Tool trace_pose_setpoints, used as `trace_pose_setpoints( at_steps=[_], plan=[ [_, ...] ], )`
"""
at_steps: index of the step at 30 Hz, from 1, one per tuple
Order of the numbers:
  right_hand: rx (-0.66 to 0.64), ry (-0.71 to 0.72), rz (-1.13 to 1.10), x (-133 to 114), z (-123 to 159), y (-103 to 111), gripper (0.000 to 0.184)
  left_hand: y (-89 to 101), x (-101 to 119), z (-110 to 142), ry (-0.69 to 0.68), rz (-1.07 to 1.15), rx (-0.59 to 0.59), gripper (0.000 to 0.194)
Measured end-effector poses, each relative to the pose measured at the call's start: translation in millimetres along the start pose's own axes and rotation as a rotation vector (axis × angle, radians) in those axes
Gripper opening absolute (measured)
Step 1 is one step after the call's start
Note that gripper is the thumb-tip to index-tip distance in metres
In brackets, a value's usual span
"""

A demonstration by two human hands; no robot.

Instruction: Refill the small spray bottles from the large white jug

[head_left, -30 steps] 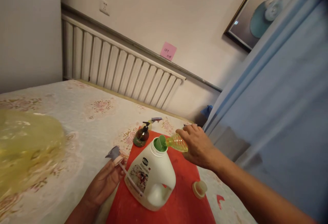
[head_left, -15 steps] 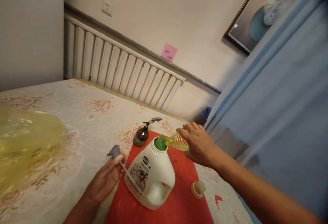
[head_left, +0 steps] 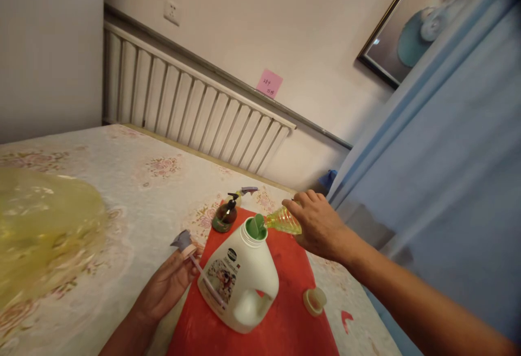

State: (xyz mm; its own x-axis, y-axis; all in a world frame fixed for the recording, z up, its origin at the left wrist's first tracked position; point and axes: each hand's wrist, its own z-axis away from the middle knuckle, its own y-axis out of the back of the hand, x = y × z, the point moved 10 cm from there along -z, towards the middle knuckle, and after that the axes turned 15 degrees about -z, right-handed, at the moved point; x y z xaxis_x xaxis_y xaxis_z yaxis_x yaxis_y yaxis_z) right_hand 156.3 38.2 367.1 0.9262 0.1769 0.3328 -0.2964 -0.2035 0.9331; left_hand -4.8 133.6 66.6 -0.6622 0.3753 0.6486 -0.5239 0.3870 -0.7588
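A white detergent jug (head_left: pixel 252 269) with a handle and a green spout (head_left: pixel 256 227) in its open neck stands on a red mat (head_left: pixel 291 302). My right hand (head_left: pixel 319 226) is closed around a clear yellow bottle (head_left: pixel 284 220), tilted on its side with its mouth at the jug's opening. Low at the left, my left hand (head_left: pixel 175 274) holds a spray nozzle (head_left: pixel 184 243) by its collar. The nozzle's thin tube (head_left: pixel 209 285) slants down across the front of the jug.
Behind the jug stand a dark pump bottle (head_left: pixel 225 215) and another spray head (head_left: pixel 248 190). A pale cap (head_left: pixel 315 302) lies on the mat's right edge. A large yellow plastic bag (head_left: pixel 49 231) rests on the floral tablecloth (head_left: pixel 134 220) at left. A blue curtain (head_left: pixel 443 160) hangs at right.
My right hand and the yellow bottle have shifted very slightly to the right. My left hand with the spray nozzle and the jug look much the same.
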Motion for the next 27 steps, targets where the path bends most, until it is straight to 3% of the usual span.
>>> trace_pose_setpoints(
  at_steps=[27],
  plan=[
    [0.037,0.046,0.125,-5,-6,13,0.044,1.6,2,0,-0.021,-0.035,-0.002,0.026]
  ],
)
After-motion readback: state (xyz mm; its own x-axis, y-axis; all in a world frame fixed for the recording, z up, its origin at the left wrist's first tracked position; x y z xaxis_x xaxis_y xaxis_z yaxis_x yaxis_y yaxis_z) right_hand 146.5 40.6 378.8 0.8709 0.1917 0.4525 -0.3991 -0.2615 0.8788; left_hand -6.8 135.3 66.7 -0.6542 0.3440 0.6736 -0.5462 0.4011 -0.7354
